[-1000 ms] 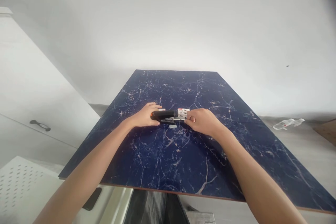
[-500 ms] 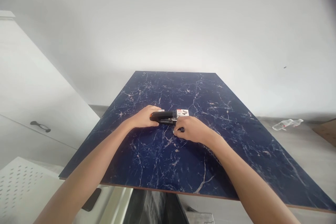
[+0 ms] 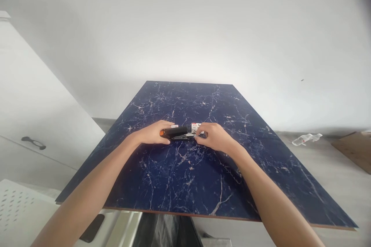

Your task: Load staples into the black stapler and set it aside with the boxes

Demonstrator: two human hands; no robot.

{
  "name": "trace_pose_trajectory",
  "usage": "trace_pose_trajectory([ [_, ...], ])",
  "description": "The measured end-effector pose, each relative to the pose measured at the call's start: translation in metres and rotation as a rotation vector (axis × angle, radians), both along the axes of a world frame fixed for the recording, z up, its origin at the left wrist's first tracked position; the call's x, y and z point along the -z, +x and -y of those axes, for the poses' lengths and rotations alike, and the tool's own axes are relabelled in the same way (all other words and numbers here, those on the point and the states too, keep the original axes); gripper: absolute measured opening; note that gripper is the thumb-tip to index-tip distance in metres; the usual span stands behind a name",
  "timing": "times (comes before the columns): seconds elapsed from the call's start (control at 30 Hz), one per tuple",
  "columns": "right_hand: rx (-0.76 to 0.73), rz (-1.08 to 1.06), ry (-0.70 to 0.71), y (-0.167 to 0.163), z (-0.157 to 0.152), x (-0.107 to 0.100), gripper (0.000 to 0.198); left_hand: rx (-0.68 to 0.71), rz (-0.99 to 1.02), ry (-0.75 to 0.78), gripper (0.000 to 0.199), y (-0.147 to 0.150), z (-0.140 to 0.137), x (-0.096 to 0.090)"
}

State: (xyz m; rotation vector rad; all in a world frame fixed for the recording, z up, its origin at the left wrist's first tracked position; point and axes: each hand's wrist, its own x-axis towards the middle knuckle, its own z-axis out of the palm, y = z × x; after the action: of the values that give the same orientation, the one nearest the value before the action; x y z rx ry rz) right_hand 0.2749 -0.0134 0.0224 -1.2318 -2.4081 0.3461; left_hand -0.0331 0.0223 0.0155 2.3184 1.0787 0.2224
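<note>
A black stapler (image 3: 178, 132) with an orange end lies across the middle of the blue tabletop, its metal rail facing right. My left hand (image 3: 152, 132) is wrapped round its orange end, thumb on the near side. At the other end, my right hand (image 3: 216, 136) is closed in a pinch, thumb and finger at the tip of the metal rail. Exactly what lies between those fingertips is too small to make out. Just behind the stapler is a small white and red box (image 3: 195, 126), partly hidden by my right hand. A small whitish piece (image 3: 174, 126) shows beside my left fingers.
The blue marble-patterned table (image 3: 185, 185) reaches back to a pale wall. A white cabinet (image 3: 34, 96) stands on the left, above a white perforated seat (image 3: 17, 204). On the floor to the right are a clear plastic bottle (image 3: 303, 139) and a brown cardboard piece (image 3: 355, 148).
My right hand has shifted up slightly, its fingertips now level with the end of the stapler's rail. My left hand keeps its hold. The whole view has moved a little.
</note>
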Motion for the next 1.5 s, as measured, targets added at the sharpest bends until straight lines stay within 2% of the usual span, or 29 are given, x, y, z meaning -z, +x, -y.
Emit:
trace_pose_trajectory([
  [0.17, -0.063, 0.035, 0.020, -0.005, 0.000, 0.007, 0.009, 0.037, 0.032, 0.002, 0.061, -0.002, -0.003, -0.003],
  [0.37, -0.023, 0.040, 0.063, -0.009, -0.002, 0.014, 0.009, 0.072, 0.022, -0.017, 0.061, -0.006, -0.007, -0.001],
  [0.67, -0.021, 0.069, 0.052, -0.014, -0.001, 0.021, 0.013, 0.075, 0.016, -0.045, 0.059, -0.007, -0.008, -0.002],
  [1.0, -0.080, 0.106, 0.061, -0.013, 0.002, 0.017, 0.016, 0.070, 0.001, -0.028, 0.055, -0.007, -0.007, -0.001],
  [1.2, -0.122, 0.048, 0.036, -0.013, 0.002, 0.016, 0.014, 0.065, -0.010, -0.031, 0.058, -0.008, -0.007, 0.001],
  [1.5, -0.011, -0.118, -0.062, -0.014, 0.007, 0.004, 0.006, 0.058, -0.013, -0.040, 0.059, -0.008, -0.006, 0.000],
])
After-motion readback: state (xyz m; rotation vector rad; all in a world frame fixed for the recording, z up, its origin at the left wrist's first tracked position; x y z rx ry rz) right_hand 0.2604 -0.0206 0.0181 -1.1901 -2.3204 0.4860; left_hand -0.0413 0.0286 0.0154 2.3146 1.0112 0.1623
